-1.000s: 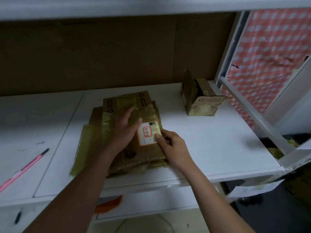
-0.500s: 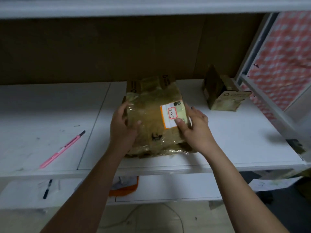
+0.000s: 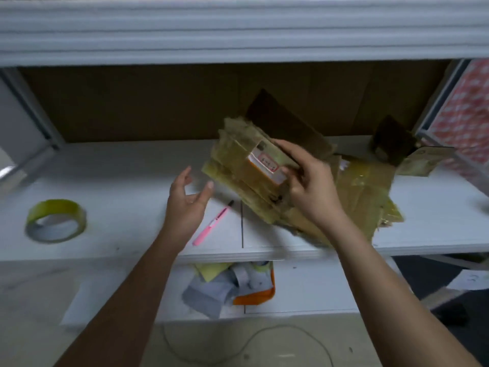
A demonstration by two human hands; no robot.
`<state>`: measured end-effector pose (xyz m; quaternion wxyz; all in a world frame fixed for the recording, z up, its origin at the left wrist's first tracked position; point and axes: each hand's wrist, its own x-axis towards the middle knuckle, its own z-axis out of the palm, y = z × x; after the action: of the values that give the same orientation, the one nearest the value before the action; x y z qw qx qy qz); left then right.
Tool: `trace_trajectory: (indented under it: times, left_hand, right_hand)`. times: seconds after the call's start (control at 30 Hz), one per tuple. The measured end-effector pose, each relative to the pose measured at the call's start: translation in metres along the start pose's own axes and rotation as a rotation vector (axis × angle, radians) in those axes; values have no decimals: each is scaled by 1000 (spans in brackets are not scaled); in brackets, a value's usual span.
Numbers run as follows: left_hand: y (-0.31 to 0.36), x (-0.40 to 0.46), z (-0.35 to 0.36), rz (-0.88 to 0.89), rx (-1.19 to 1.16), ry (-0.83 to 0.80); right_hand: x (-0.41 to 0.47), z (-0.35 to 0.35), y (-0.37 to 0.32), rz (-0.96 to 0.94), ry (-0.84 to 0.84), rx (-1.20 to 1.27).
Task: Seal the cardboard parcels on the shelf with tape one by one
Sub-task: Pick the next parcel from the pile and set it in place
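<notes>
Parcels of cardboard, three that I can count, are on the right half of the white shelf [image 3: 119, 186]. One taped parcel [image 3: 246, 178] is lifted and tilted above the shelf board; it is wrapped in yellowish tape and carries one white label [image 3: 267, 165] with an orange border and a red outline. The right hand [image 3: 309, 186] grips this parcel at its right end, with the fingers curled over the top edge beside the label and the thumb on the near face. The left hand [image 3: 185, 200] holds nothing; its fingers are loosely spread and a little bent, close to the left lower corner of the parcel but apart from it. Behind and under the lifted parcel lies a second parcel [image 3: 370, 197], flat, shiny with tape, with one dark flap standing up behind it. A third, small parcel [image 3: 407, 152] stands at the right back corner of the shelf, with its flap open. One roll of tape [image 3: 57, 221], yellow-green, lies flat on the left part of the shelf, well apart from both hands. One pink pen [image 3: 213, 223] with a dark tip lies on the shelf just under the left hand. On the lower shelf there is a pile of papers [image 3: 211, 284] and one orange thing [image 3: 256, 295], which is blurred. One thin cable [image 3: 248, 337] lies on the floor.
</notes>
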<state>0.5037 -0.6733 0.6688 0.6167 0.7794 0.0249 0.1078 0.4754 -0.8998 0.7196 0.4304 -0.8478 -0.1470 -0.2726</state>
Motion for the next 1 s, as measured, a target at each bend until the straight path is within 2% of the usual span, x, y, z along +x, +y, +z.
trace_trajectory:
  times: [0.13, 0.2, 0.33, 0.43, 0.5, 0.57, 0.67, 0.73, 0.8, 0.87, 1.0]
  left_hand:
    - [5, 8, -67, -136, -239, -89]
    - [5, 13, -89, -171, -307, -136]
    - [-4, 23, -114, -140, -234, -150]
    - [-19, 32, -126, -161, -184, -91]
    - [-29, 38, -132, -159, -191, -43]
    - [-35, 45, -139, -160, -203, -10]
    - [-35, 51, -145, -142, -153, 4]
    - [-36, 56, -147, -106, -118, -11]
    - [-37, 62, -148, -79, -98, -10]
    - [-36, 69, -153, -61, -83, 21]
    - [-26, 76, -172, 7, -122, 79]
  right_hand:
    - [5, 53, -38, -215, -146, -312]
    - [5, 79, -48, -261, -232, -383]
    - [7, 113, -55, -319, -341, -387]
    - [16, 133, -50, -356, -363, -366]
    - [20, 147, -42, -382, -310, -342]
    - [23, 162, -35, -374, -147, -366]
    - [24, 177, -24, -131, 130, -439]
    - [24, 181, -18, 4, 142, -297]
    - [29, 185, -15, 62, 19, 1]
    - [37, 190, -18, 29, -49, 152]
    - [49, 201, -30, -42, -50, 252]
